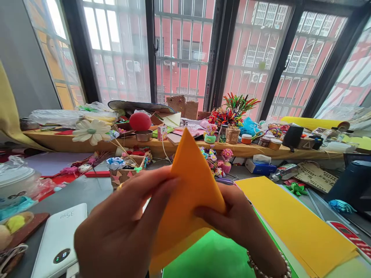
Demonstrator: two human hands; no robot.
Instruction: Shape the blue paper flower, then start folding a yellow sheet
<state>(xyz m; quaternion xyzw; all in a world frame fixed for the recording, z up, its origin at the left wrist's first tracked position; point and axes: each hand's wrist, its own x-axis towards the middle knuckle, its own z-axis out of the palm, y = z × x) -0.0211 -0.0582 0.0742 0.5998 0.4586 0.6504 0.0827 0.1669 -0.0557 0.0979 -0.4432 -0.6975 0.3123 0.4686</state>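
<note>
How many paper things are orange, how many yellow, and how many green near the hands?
Orange: 1, the folded orange paper pinched between the left hand and the right hand.
Yellow: 1, the stack of yellow paper sheets lying to the right.
Green: 1, the green sheet under the hands.
Total: 3

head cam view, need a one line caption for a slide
Both hands, left hand and right hand, pinch a folded orange paper above a cluttered craft table.
</note>
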